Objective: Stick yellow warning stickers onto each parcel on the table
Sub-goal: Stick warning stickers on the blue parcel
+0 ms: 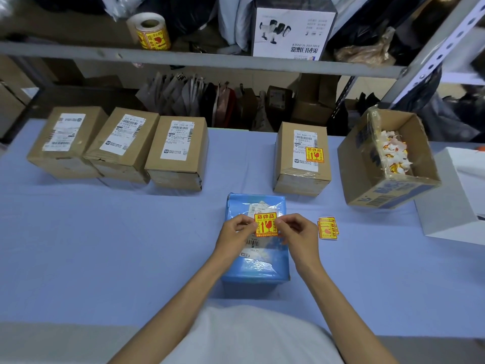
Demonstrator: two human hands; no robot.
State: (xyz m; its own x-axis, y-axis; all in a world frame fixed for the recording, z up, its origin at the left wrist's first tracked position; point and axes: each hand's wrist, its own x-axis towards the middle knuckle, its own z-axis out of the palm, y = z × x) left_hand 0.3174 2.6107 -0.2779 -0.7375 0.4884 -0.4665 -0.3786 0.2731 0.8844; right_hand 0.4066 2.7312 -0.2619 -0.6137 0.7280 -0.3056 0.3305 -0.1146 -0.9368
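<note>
- Head view: left hand (pixel 234 235) and right hand (pixel 298 235) each pinch one side edge of a yellow warning sticker (pixel 265 224), held over the blue parcel (pixel 256 266) on the blue-covered table (pixel 105 245).
- Spare stickers (pixel 328 228) lie just right of that parcel.
- Cardboard parcel (pixel 301 158) behind it bears a sticker already.
- Three cardboard parcels (pixel 118 148) at left bear white shipping labels only.
- Open carton (pixel 385 158) at right holds crumpled sticker backings.

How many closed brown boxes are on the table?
4. Three stand in a row at the back left: the first box, the second box, the third box. The fourth box stands alone further right, wearing a yellow sticker. The open box isn't counted.
</note>
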